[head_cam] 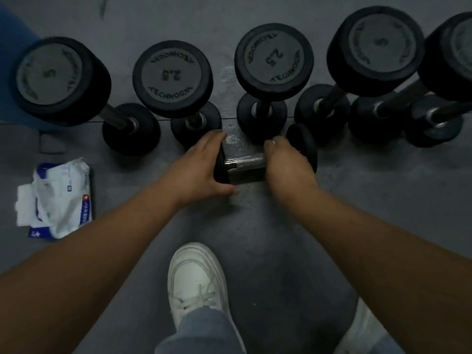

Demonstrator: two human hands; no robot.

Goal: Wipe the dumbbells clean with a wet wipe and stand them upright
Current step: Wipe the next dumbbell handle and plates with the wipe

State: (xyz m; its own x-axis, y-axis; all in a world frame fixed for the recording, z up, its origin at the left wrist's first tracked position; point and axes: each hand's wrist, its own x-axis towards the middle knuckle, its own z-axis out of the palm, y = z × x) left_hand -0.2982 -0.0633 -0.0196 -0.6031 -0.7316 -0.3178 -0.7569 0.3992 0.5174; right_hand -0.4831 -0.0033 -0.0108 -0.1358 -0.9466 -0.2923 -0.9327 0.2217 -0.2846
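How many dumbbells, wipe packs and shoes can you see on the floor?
Standing dumbbells: 6
Lying dumbbell: 1
Wipe packs: 1
White shoes: 2
Total: 10

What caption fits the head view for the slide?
Head view: left hand and right hand grip a dumbbell lying on the floor before upright dumbbells; wipe pack at left.
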